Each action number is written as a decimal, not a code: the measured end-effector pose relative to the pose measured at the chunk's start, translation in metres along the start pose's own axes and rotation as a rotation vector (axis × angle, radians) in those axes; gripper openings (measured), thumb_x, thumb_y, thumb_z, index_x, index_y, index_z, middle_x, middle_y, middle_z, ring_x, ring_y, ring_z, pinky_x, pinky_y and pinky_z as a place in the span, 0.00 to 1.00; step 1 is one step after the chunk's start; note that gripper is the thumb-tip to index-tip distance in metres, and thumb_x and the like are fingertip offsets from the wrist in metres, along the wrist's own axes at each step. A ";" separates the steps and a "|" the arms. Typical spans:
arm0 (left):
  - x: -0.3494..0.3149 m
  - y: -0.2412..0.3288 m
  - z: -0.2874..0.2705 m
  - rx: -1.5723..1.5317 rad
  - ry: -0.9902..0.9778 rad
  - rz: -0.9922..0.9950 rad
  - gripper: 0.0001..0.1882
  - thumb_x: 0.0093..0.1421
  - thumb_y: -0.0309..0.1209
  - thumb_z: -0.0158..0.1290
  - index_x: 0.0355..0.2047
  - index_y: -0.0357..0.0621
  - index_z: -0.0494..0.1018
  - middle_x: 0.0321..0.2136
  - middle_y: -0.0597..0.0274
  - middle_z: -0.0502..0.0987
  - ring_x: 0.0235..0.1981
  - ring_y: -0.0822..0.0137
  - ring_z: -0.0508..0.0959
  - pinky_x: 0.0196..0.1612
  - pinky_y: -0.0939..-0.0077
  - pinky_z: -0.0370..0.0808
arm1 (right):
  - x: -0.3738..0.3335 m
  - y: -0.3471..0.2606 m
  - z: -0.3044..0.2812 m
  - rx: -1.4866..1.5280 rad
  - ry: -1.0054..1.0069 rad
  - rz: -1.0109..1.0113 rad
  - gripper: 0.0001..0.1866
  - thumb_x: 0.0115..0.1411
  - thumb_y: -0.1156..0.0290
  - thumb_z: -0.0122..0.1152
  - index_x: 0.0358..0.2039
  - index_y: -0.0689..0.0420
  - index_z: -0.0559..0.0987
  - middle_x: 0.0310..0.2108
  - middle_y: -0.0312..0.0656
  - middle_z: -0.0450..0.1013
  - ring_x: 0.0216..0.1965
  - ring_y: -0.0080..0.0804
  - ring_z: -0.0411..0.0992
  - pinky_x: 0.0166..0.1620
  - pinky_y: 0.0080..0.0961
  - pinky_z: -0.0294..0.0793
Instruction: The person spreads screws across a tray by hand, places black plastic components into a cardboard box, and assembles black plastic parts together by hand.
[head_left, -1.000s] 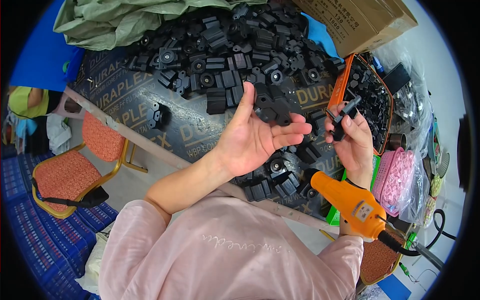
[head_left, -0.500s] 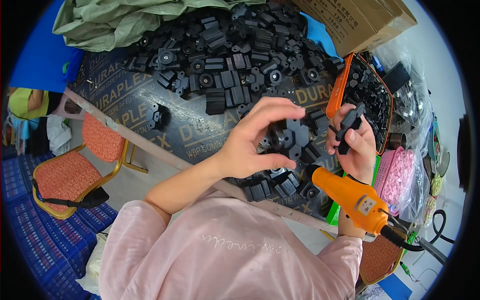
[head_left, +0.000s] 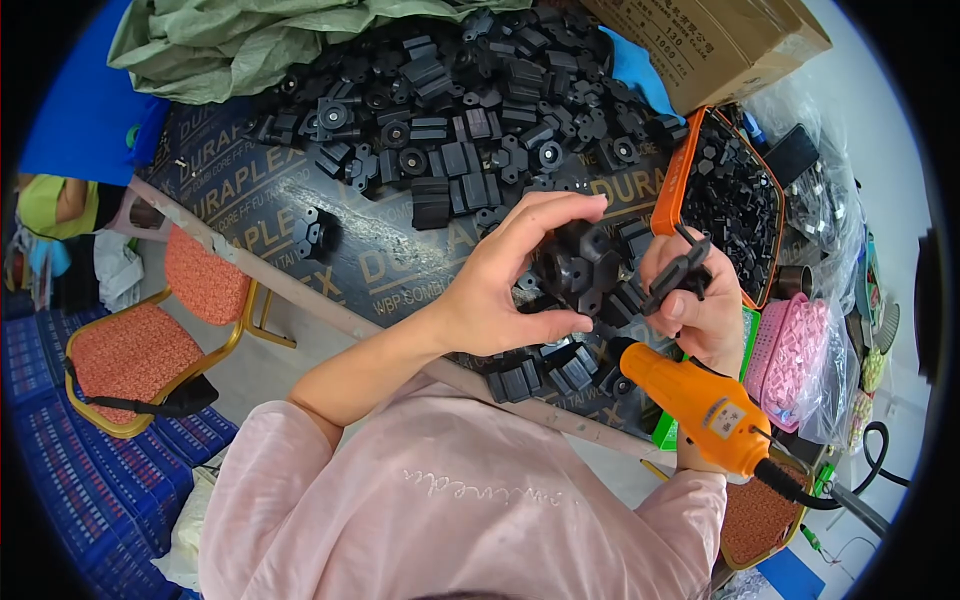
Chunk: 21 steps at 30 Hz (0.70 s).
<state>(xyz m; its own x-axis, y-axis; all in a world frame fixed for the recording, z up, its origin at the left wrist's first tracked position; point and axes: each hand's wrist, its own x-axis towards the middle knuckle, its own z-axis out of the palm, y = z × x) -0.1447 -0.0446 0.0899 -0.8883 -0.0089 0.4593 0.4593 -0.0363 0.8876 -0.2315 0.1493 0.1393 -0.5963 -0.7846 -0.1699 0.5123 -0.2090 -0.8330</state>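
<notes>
My left hand (head_left: pixel 492 285) is curled around a black plastic housing (head_left: pixel 580 268), thumb below and fingers above, with its lobed face turned to the right. Close by on the right, my right hand (head_left: pixel 705 320) pinches a flat black plastic piece (head_left: pixel 680 276) with thin prongs. A small gap separates the two parts. An orange electric screwdriver (head_left: pixel 692 400) hangs in front of my right forearm, its dark tip pointing up and left, and neither hand grips it.
Many similar black housings (head_left: pixel 450 160) are heaped across the dark table (head_left: pixel 375 235). At the right stand an orange-rimmed tray (head_left: pixel 682 165) of small black parts and a pink basket (head_left: pixel 790 350). A cardboard box (head_left: pixel 715 45) and green sheeting (head_left: pixel 225 50) lie along the far side.
My right hand has moved slightly left and down, turning its flat piece toward the housing. The housing has tilted a little in my left hand. The screwdriver has shifted slightly left.
</notes>
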 end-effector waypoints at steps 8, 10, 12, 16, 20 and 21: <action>0.002 -0.009 0.007 -0.861 0.318 -0.720 0.28 0.58 0.55 0.39 0.43 0.42 0.65 0.27 0.54 0.74 0.24 0.60 0.76 0.25 0.70 0.73 | 0.001 -0.001 0.006 -0.320 0.040 -0.015 0.14 0.39 0.82 0.67 0.29 0.62 0.75 0.27 0.38 0.72 0.25 0.16 0.65 0.29 0.12 0.63; 0.004 -0.007 0.008 -0.921 0.297 -0.791 0.30 0.58 0.56 0.36 0.42 0.41 0.66 0.27 0.54 0.74 0.22 0.59 0.77 0.22 0.71 0.73 | 0.004 -0.002 0.006 -0.414 0.028 0.043 0.16 0.38 0.83 0.67 0.31 0.61 0.76 0.26 0.35 0.72 0.24 0.14 0.64 0.28 0.12 0.62; 0.006 -0.001 0.010 -0.976 0.298 -0.870 0.33 0.58 0.59 0.33 0.40 0.39 0.67 0.26 0.54 0.74 0.15 0.60 0.75 0.14 0.72 0.71 | 0.006 0.000 0.007 -0.449 0.052 0.073 0.17 0.38 0.83 0.67 0.32 0.61 0.77 0.25 0.34 0.72 0.22 0.13 0.63 0.26 0.11 0.61; 0.006 0.001 0.012 -0.984 0.315 -0.839 0.34 0.55 0.61 0.37 0.38 0.38 0.67 0.23 0.53 0.73 0.13 0.59 0.75 0.11 0.75 0.70 | 0.009 0.005 0.004 -0.464 0.053 0.090 0.14 0.42 0.75 0.68 0.30 0.61 0.73 0.26 0.40 0.72 0.17 0.15 0.62 0.18 0.11 0.56; 0.006 0.003 0.012 -0.928 0.265 -0.824 0.36 0.54 0.63 0.36 0.37 0.37 0.66 0.24 0.54 0.73 0.14 0.60 0.75 0.11 0.76 0.70 | 0.014 0.014 0.002 -0.462 0.067 0.134 0.12 0.43 0.80 0.65 0.31 0.60 0.75 0.22 0.33 0.72 0.19 0.12 0.61 0.19 0.09 0.56; 0.007 0.004 0.012 -0.921 0.247 -0.815 0.36 0.54 0.63 0.36 0.36 0.36 0.66 0.24 0.54 0.73 0.14 0.60 0.75 0.11 0.75 0.70 | 0.015 0.014 0.004 -0.382 0.046 0.123 0.11 0.45 0.80 0.64 0.32 0.61 0.75 0.22 0.33 0.71 0.19 0.12 0.61 0.19 0.09 0.57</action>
<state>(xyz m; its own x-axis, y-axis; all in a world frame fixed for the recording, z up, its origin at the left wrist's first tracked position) -0.1488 -0.0323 0.0970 -0.9344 0.1611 -0.3177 -0.3114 -0.8026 0.5088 -0.2312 0.1322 0.1270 -0.5763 -0.7613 -0.2972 0.3204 0.1240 -0.9391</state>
